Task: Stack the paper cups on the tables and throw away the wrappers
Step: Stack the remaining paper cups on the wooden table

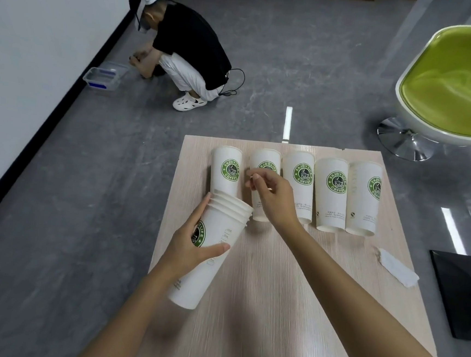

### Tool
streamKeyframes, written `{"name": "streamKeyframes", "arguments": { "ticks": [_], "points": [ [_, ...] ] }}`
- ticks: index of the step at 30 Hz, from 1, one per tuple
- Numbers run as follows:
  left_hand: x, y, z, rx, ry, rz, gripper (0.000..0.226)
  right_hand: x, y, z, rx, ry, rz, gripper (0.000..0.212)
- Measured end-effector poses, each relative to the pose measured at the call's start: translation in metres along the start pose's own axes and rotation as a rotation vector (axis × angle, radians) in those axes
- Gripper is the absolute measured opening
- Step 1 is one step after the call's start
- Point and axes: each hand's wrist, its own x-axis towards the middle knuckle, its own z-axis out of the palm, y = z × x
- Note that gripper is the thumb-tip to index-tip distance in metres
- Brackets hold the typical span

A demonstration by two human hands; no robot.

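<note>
My left hand (195, 239) grips a tilted stack of nested white paper cups (218, 233) with a green coffee logo, held above the wooden table (274, 310). Several single cups stand in a row along the table's far edge. My right hand (272, 198) reaches over the second cup from the left (265, 164), fingers loosely curled and apart in front of its logo, holding nothing that I can see. The leftmost cup (226, 169) stands just behind the stack. A crumpled white wrapper (397, 268) lies near the table's right edge.
A person crouches on the grey floor at the far left beside a clear plastic box (105, 77). A green and white swivel chair (459, 84) stands at the far right. A black object (463, 292) sits on the floor right of the table.
</note>
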Motion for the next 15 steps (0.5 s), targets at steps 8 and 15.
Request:
{"name": "streamKeyframes", "arguments": {
  "ticks": [8,15],
  "points": [
    [0.023,-0.004,-0.014,-0.013,0.023,-0.025,0.102,0.060,0.007,0.019,-0.101,-0.019,0.002,0.019],
    [0.042,-0.004,-0.027,-0.051,0.066,-0.006,0.108,0.102,0.008,0.036,-0.195,-0.049,0.010,0.020]
  ]
}}
